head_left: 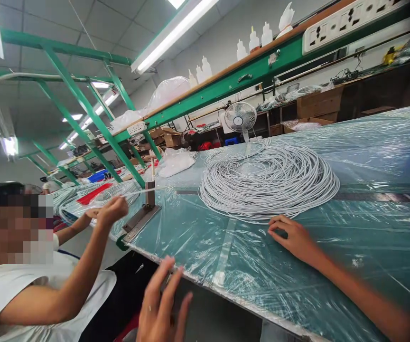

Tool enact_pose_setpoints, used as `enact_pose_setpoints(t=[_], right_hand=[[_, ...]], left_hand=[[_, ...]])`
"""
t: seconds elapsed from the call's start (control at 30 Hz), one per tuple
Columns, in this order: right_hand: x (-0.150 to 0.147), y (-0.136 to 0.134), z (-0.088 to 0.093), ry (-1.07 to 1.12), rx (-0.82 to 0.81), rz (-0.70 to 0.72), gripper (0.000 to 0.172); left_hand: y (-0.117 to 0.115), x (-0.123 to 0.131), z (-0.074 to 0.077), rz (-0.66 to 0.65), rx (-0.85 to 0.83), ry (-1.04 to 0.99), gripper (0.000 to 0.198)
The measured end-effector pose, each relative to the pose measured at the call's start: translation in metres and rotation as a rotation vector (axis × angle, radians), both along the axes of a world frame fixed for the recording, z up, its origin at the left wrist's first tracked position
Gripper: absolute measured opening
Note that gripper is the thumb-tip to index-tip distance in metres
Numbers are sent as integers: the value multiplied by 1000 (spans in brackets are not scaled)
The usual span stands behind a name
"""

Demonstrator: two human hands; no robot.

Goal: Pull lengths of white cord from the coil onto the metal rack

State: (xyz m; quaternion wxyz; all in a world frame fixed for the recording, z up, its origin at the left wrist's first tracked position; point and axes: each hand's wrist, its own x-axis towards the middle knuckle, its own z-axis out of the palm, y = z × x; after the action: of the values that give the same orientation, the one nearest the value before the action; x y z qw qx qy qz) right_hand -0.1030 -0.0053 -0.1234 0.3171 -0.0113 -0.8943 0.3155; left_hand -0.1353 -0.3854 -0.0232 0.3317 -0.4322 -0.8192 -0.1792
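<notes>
Our left hand (164, 301) was spread, our right hand (293, 237) loosely curled, empty, beside the round pale-grey cable coil (262, 202); gentleness seemed tangle-safest.

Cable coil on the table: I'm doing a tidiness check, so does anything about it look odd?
Slightly: loose loops stray from the coil toward the fan, breaking the ring's round outline. No spill shows.

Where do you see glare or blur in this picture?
In the head view, glare streaks the plastic sheet; also in the head view, the overhead light tube looks blown out; in the same head view, the left hand is blurred, the right hand and cable coil look sharper, and the right forearm smears toward the frame edge.
</notes>
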Motion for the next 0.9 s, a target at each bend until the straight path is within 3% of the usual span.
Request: enact_pose_setpoints(t=[0.1, 0.13, 0.2, 0.27, 0.33, 0.43, 0.5, 0.6, 0.67, 0.8, 0.9], right_hand=[[3, -1, 5, -15, -57, 28, 23], [3, -2, 8, -17, -119, 46, 21], [3, -3, 15, -36, -397, 128, 19], [3, -2, 21, -74, -731, 243, 21], [5, 2, 26, -115, -957, 336, 24], [10, 14, 31, -126, -1124, 426, 29], [15, 24, 35, -77, -1242, 494, 30], [23, 38, 39, 15, -1363, 590, 33], [26, 45, 40, 62, -1408, 656, 36], [29, 58, 35, 139, -1453, 785, 45], [30, 67, 28, 166, -1450, 861, 57]], left_hand=[[24, -34, 42, 51, -115, 223, 43], [32, -45, 51, 15, -173, 258, 43], [47, -62, 56, -140, -322, 262, 42], [58, -66, 49, -295, -410, 189, 46], [67, -59, 35, -370, -399, 104, 45], [84, -44, 16, -381, -270, 47, 29], [108, -36, 8, -408, -188, 29, 27], [165, -16, 5, -479, -39, -14, 32], [212, 11, 11, -562, -24, -68, 28], [292, 85, 37, -684, -347, -40, 37], [334, 129, 53, -805, -531, -14, 24]])
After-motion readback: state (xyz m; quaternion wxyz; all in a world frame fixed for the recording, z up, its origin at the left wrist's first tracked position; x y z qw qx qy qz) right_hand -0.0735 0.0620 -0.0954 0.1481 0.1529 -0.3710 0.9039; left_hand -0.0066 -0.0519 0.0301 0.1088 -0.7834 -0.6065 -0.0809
